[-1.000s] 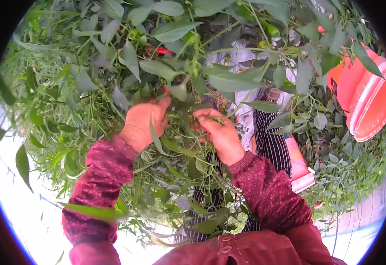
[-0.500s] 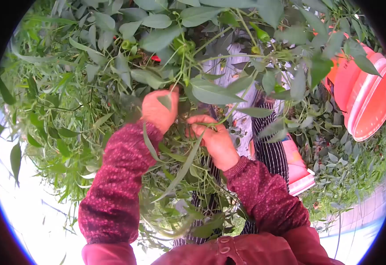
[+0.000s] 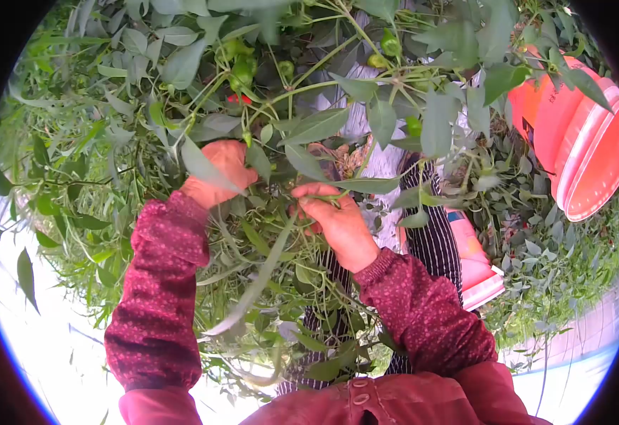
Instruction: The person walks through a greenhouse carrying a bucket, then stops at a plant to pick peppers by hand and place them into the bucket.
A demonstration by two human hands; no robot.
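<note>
My left hand (image 3: 223, 172) is curled among the leaves of a pepper plant (image 3: 316, 127), a leaf crossing in front of it. Its fingertips are hidden, so what they hold cannot be made out. To its right, my right hand (image 3: 339, 228) pinches a thin green stem (image 3: 334, 197) between thumb and forefinger. Above my hands hang green peppers (image 3: 243, 71) and a small red pepper (image 3: 239, 99), partly covered by foliage. Another green pepper (image 3: 391, 44) hangs farther right.
At the right, a red bucket (image 3: 561, 134) leans over with its rim toward me. A second pink-red container (image 3: 474, 265) lies beside my striped trouser leg (image 3: 433, 234). Long branches and leaves surround both forearms, with grass at the left.
My left hand has moved left and slightly down, away from my right hand. The right hand stays nearly in place. The branches above have shifted, exposing more of the green peppers.
</note>
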